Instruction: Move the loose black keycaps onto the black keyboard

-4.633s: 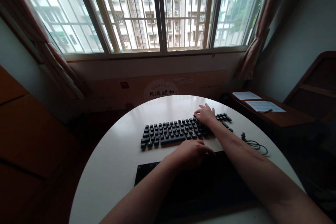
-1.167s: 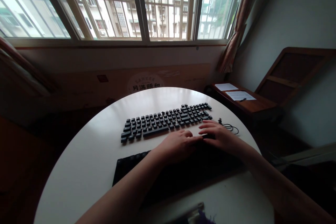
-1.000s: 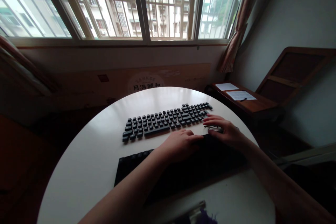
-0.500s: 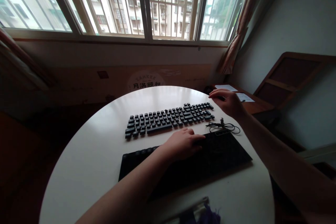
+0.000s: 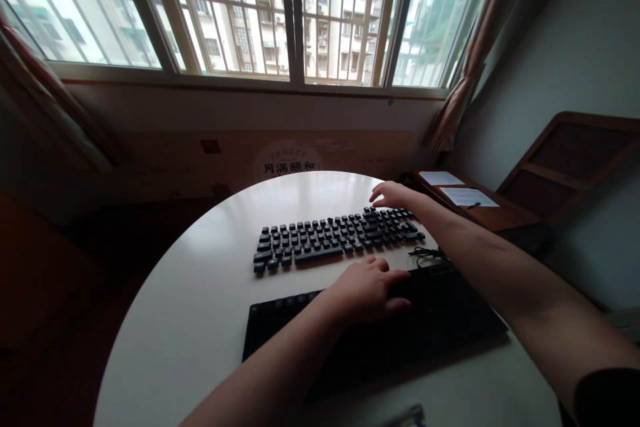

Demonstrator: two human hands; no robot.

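My left hand (image 5: 370, 287) lies on the black keyboard base (image 5: 450, 320), its thumb and index finger spread apart. Several keycaps (image 5: 295, 300) show at the base's upper left; my forearm covers much of that side. Beyond the base, loose black keycaps (image 5: 320, 240) stand in rows on the white round table (image 5: 165, 300), laid out like a keyboard. Over the far right part of these rows reaches my right hand (image 5: 393, 195), fingers bent down and slightly apart, with nothing visible in them. A coiled black cable (image 5: 425, 253) is partly hidden behind my right forearm.
At the table's near edge is a partly cut-off object (image 5: 413, 413) that I cannot make out. Papers (image 5: 467, 197) and a pen (image 5: 474, 205) lie on a brown wooden surface to the right. A barred window (image 5: 295, 20) with curtains (image 5: 463, 93) is ahead.
My right hand has moved left from beyond the table's right edge to the far keycap rows. My left hand stays on the keyboard base, thumb now more visible. The view has shifted slightly.
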